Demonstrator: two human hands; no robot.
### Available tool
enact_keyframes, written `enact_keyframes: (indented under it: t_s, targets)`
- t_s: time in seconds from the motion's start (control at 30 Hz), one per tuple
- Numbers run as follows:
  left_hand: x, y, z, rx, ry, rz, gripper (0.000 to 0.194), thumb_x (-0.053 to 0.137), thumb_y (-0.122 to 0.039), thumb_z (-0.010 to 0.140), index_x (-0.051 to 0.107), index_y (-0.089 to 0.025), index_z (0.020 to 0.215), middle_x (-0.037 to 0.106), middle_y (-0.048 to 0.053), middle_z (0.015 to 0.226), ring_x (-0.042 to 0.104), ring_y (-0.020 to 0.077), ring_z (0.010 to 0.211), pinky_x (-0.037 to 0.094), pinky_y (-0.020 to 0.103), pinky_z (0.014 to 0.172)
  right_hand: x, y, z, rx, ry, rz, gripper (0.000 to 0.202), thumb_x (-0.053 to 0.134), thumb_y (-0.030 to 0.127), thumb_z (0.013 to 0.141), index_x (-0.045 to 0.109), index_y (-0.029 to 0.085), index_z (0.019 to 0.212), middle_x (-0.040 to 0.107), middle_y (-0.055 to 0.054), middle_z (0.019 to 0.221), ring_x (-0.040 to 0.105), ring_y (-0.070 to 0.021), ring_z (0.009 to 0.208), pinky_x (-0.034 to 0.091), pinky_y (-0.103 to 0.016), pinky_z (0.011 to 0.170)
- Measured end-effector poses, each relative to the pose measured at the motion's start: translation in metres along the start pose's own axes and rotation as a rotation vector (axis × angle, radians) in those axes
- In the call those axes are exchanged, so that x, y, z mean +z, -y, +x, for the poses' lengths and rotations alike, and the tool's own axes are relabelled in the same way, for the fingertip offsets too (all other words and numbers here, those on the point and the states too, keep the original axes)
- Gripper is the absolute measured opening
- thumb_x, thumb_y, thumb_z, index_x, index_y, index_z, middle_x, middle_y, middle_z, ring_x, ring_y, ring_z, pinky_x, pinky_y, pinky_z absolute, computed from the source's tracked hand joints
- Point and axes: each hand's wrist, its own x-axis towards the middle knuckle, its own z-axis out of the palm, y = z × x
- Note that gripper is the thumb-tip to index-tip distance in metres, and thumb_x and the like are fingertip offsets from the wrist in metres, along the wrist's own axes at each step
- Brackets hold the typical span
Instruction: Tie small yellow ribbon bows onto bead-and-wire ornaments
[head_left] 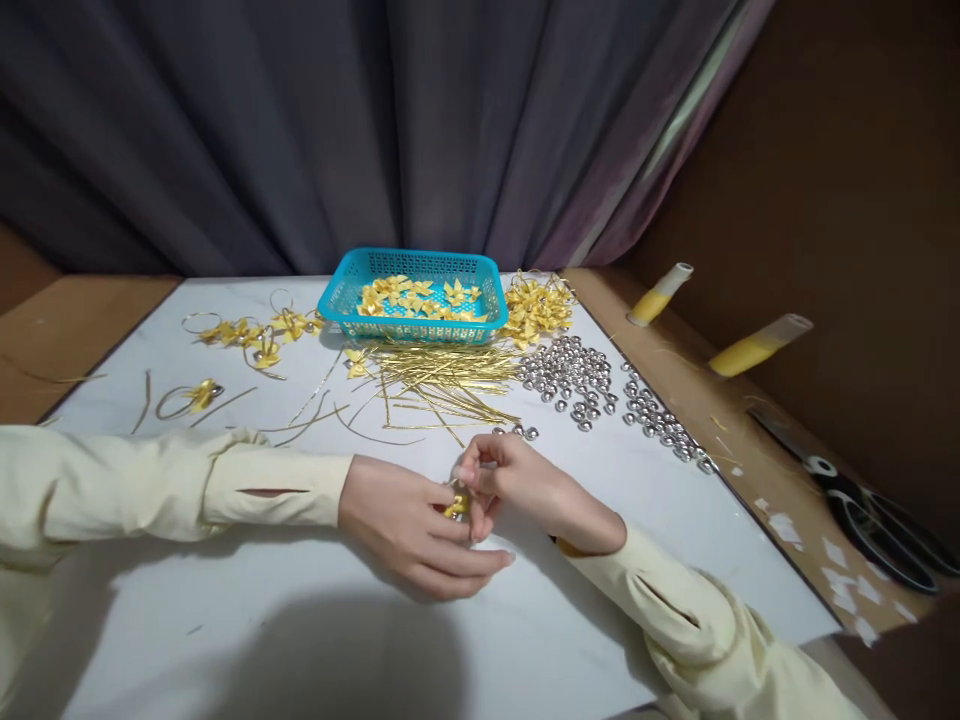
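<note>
My left hand [424,530] and my right hand [514,485] meet over the white tabletop. Between their fingertips is a small yellow ribbon flower [456,506], mostly covered by the fingers. My left thumb and index finger close on it while the other left fingers stretch out to the right. The right thumb and fingertips are pinched together at its upper right side; whether they grip the flower or a cord on it is hidden. Just beyond the right hand lie a few silver jingle bells [531,433]. Gold cords [450,368] are heaped farther back.
A blue basket [414,330] of yellow ribbon flowers stands at the back. Flowers with looped cords [536,305] lie right of it, others left. Silver bells [574,370] spread at the right. Two yellow glue-like sticks [759,345], scissors [862,510] and paper scraps [785,530] edge the right side.
</note>
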Motion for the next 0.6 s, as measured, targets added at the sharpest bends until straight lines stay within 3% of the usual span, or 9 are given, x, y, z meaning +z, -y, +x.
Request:
enact_keyframes:
  t_s: [0.13,0.27,0.37,0.5,0.6]
  targets:
    - [0.006,-0.006,-0.001,0.030,-0.081,0.062,0.025,0.043,-0.023,0.090,0.062,-0.027,0.104,0.057,0.005,0.129,0.061,0.0191,0.097,0.044,0.031,0.080,0.005,-0.016,-0.002,-0.046,-0.036,0.041,0.016,0.046,0.013,0.084,0.044,0.017,0.068,0.057,0.003,0.043,0.058,-0.0106,0.044,0.048,-0.022,0.050]
    - [0.005,-0.012,-0.002,0.002,-0.117,0.080,0.028,0.037,-0.020,0.091,0.061,-0.023,0.103,0.060,0.007,0.124,0.063,0.0164,0.088,0.044,0.028,0.076,0.010,-0.030,-0.005,-0.085,-0.124,-0.145,0.015,0.047,0.005,0.074,0.047,0.017,0.066,0.052,0.005,0.047,0.052,-0.0097,0.045,0.038,-0.019,0.044]
    - [-0.002,-0.019,-0.001,-0.126,-0.161,-0.079,0.029,0.031,-0.020,0.093,0.059,-0.020,0.103,0.066,0.008,0.111,0.062,0.0155,0.085,0.045,0.025,0.073,0.015,-0.033,-0.010,-0.146,-0.211,-0.304,0.018,0.047,-0.001,0.066,0.048,0.017,0.064,0.054,0.003,0.057,0.049,-0.0088,0.053,0.036,-0.019,0.048]
    - [-0.010,-0.024,-0.001,-0.284,-0.284,-0.283,0.033,0.023,-0.019,0.096,0.055,-0.016,0.102,0.067,0.008,0.100,0.062,0.0138,0.077,0.046,0.021,0.072,0.018,-0.034,-0.016,-0.178,-0.175,-0.368,0.019,0.051,0.000,0.061,0.048,0.018,0.066,0.052,0.005,0.054,0.048,-0.0101,0.052,0.033,-0.020,0.048]
    - [-0.014,-0.021,-0.007,-0.393,-0.421,-0.289,0.028,0.026,-0.015,0.094,0.052,-0.016,0.103,0.062,0.009,0.106,0.060,0.0146,0.088,0.046,0.022,0.079,0.012,-0.034,-0.017,-0.302,-0.208,-0.462,0.016,0.048,0.002,0.069,0.048,0.018,0.067,0.052,0.003,0.058,0.049,-0.0115,0.055,0.034,-0.022,0.052]
